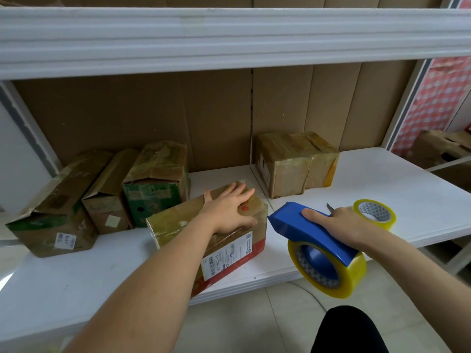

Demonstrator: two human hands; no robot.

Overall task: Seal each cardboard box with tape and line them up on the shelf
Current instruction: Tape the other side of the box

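cardboard box (178, 222) with barcode label, left hand (230, 208) flat on top, right hand (341, 225) gripping tape dispenser (313, 240)

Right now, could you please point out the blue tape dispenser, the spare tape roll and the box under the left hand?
blue tape dispenser (305, 231): head view, blue body.
spare tape roll (387, 217): head view, yellow rim.
box (178, 220): head view, top face.

Brown cardboard back panel (216, 118), pale tiled floor (254, 324), red checkered cloth (438, 98) at right
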